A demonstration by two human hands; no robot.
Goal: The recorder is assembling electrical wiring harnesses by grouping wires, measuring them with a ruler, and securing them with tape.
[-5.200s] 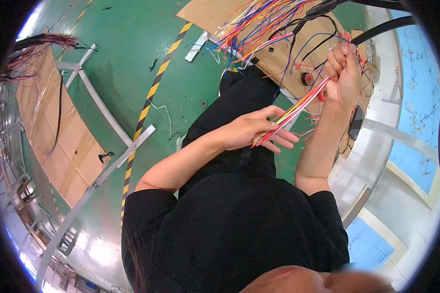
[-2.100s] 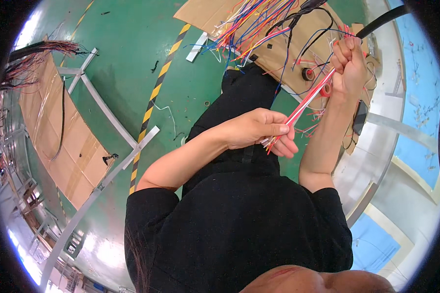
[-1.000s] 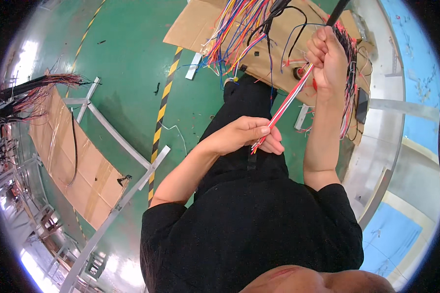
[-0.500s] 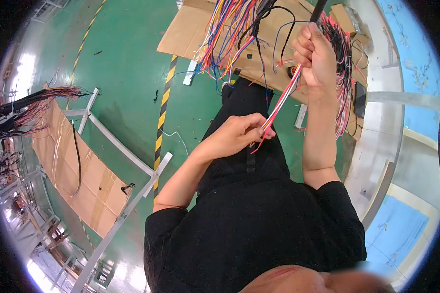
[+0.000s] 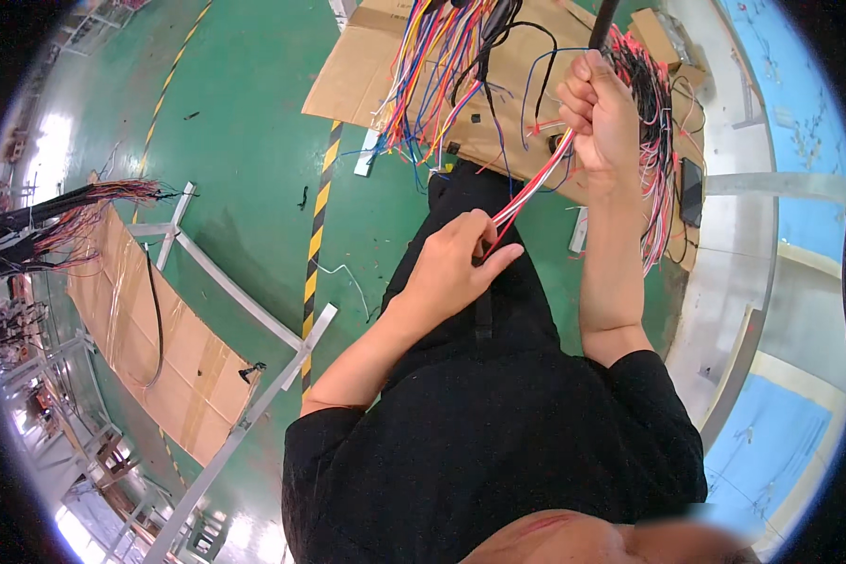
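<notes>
A thin bundle of red and white wires (image 5: 539, 186) stretches slantwise between my two hands. My right hand (image 5: 600, 117) is closed in a fist around its upper part, just below a black sleeved cable (image 5: 604, 23). Lower down, the curled fingers of my left hand (image 5: 458, 263) hold the other end of the wires, with the thumb standing apart from them; the wire tips are hidden there. One red wire (image 5: 505, 235) runs separately beside the thumb. Beyond my hands, many loose wires (image 5: 432, 80) in blue, yellow, red and white hang over a cardboard sheet (image 5: 362, 66).
Right of my right hand lies a thick mass of black, red and white wires (image 5: 658, 160), with a dark phone-like slab (image 5: 691, 193) beside it. At left, a metal frame (image 5: 244, 287) carries another cardboard sheet (image 5: 174, 352) and dark wire bundles (image 5: 75, 202).
My left hand has turned and its thumb has moved away from the fingers. The wire ends that stuck out past it are now mostly hidden. My right hand keeps its grip, shifted slightly.
</notes>
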